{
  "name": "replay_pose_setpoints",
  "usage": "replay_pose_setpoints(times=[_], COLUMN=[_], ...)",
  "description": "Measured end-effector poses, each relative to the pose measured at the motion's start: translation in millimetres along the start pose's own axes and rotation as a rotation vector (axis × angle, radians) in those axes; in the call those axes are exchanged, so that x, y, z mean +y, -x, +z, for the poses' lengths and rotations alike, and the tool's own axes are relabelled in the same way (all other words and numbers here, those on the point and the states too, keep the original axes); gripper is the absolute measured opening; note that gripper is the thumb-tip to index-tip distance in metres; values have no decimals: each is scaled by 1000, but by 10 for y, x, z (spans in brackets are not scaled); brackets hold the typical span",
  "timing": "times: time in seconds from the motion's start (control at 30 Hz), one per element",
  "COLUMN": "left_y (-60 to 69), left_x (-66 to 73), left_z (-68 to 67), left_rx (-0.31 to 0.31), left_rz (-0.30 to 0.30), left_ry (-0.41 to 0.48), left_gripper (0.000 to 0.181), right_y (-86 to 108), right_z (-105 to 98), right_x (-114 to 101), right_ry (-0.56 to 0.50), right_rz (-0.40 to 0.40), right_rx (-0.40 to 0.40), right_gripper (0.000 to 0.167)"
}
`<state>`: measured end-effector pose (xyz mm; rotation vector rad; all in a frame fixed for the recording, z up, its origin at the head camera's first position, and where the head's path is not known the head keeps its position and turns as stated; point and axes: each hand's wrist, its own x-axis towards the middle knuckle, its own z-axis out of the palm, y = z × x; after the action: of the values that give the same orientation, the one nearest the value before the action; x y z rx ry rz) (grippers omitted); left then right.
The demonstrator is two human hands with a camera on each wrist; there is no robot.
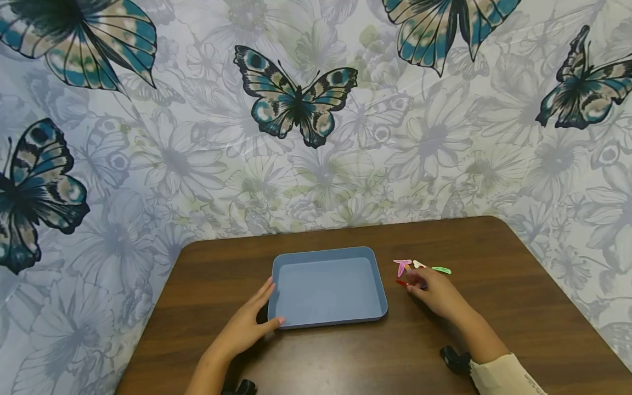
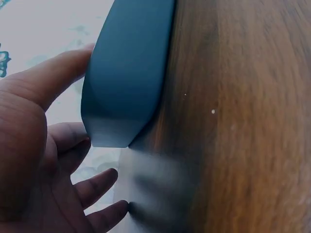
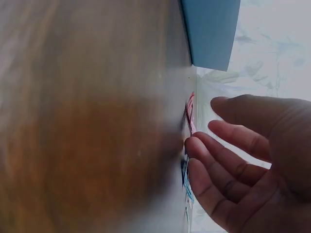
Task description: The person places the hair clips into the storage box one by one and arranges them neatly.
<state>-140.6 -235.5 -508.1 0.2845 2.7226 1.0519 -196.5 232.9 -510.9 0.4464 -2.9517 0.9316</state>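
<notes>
A blue-grey rectangular tray (image 1: 328,286) lies on the table. The left hand (image 1: 243,328) touches its left side, fingers spread, thumb at the near left corner; the left wrist view shows that hand (image 2: 58,141) against the tray's wall (image 2: 126,73). Right of the tray is a small group of coloured clips: pink (image 1: 401,269), white (image 1: 417,264), green (image 1: 441,270) and red (image 1: 401,282). Over them is the right hand (image 1: 436,291), partly hiding them. In the right wrist view the right hand (image 3: 243,160) has its fingers bent loosely beside the clips (image 3: 190,114), thumb apart, with nothing visibly held.
The brown wooden table (image 1: 345,362) has a butterfly-patterned cloth (image 1: 316,181) behind it. Black wrist devices show at the left (image 1: 246,387) and right (image 1: 455,360) wrists. The tray's corner (image 3: 211,39) stands near the clips in the right wrist view.
</notes>
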Motion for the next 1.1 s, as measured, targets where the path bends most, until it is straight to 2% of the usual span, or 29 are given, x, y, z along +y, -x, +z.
replay_pose_setpoints(times=[0.23,0.53,1.1], left_y=[-3,-23,-20], left_x=[-34,-81,-92], left_z=[16,46,55], left_rx=[-21,-12,-23], left_rz=[-13,14,12], left_ry=[14,15,52], left_gripper=[99,104,104], right_y=[-19,-27,-45], right_z=[22,59,102], right_x=[43,101,154], right_ry=[-44,-88,-163], right_rz=[41,78,137], right_rx=[-24,-14,-14], right_gripper=[25,22,14])
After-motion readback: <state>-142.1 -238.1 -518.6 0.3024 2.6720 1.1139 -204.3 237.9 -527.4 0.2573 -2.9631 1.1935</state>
